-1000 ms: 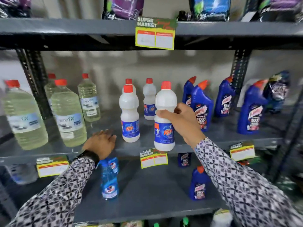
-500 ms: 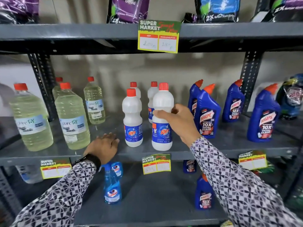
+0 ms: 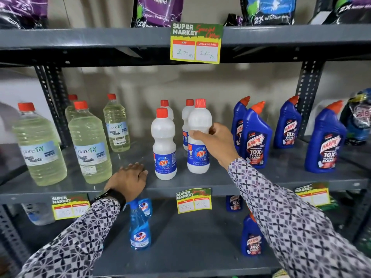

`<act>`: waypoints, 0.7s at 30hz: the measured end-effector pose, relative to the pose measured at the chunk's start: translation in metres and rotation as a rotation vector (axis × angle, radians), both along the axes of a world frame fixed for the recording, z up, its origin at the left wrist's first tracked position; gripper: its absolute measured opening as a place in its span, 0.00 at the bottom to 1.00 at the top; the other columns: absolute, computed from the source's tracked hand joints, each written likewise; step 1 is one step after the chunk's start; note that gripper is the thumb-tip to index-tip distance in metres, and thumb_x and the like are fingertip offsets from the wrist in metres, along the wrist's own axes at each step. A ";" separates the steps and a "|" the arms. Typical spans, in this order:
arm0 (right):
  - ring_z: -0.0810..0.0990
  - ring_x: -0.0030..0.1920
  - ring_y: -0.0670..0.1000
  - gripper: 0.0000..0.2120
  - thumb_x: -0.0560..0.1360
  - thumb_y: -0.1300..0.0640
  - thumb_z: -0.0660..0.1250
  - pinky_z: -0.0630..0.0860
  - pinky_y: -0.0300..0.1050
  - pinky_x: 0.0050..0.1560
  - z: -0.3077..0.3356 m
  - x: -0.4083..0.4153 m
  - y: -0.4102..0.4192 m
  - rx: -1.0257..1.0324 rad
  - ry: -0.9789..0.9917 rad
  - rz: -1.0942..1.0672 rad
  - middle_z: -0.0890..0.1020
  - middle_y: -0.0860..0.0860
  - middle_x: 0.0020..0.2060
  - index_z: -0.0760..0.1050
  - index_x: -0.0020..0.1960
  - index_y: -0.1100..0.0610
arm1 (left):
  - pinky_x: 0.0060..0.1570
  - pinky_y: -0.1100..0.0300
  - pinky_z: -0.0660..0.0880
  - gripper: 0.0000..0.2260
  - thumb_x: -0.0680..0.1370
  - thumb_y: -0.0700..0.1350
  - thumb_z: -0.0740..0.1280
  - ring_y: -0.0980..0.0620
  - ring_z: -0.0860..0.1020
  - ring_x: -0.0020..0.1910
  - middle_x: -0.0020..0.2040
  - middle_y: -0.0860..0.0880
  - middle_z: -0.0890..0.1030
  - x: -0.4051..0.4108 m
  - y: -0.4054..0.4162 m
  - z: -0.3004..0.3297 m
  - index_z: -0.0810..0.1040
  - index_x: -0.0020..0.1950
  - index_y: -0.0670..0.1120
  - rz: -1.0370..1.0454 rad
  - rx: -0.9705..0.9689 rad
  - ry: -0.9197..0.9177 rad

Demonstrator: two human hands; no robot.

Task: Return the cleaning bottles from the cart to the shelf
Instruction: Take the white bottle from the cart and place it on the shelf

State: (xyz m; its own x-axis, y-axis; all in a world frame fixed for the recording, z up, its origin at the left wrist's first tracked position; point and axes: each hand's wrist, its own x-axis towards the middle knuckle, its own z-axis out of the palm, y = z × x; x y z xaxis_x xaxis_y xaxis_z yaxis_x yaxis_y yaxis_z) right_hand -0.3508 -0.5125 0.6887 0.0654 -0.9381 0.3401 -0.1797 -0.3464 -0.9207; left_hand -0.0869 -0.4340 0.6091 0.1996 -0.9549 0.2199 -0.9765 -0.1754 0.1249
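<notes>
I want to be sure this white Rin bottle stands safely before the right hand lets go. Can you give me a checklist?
1. Held Rin bottle upright: ok.
2. Base down on the middle shelf: ok, it appears seated.
3. Clear of the front Rin bottle: ok, a gap shows.
4. Clear of the Harpic bottle: cannot tell, the right hand covers the gap.
5. Left hand out of the way: ok, resting on the shelf edge.
</notes>
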 end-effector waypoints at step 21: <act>0.82 0.61 0.45 0.34 0.75 0.70 0.75 0.80 0.44 0.64 -0.065 -0.024 -0.035 0.134 0.117 0.352 0.82 0.45 0.63 0.67 0.74 0.48 | 0.78 0.50 0.56 0.24 0.83 0.54 0.48 0.47 0.61 0.79 0.80 0.48 0.63 -0.002 0.000 0.000 0.63 0.78 0.47 -0.006 0.013 -0.019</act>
State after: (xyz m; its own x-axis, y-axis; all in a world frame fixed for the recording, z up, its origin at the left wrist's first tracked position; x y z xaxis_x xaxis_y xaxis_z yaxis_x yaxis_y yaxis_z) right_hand -0.3744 -0.5472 0.6233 0.4220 -0.8871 0.1870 -0.1783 -0.2834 -0.9423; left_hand -0.0886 -0.4344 0.6096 0.1902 -0.9589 0.2108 -0.9797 -0.1714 0.1042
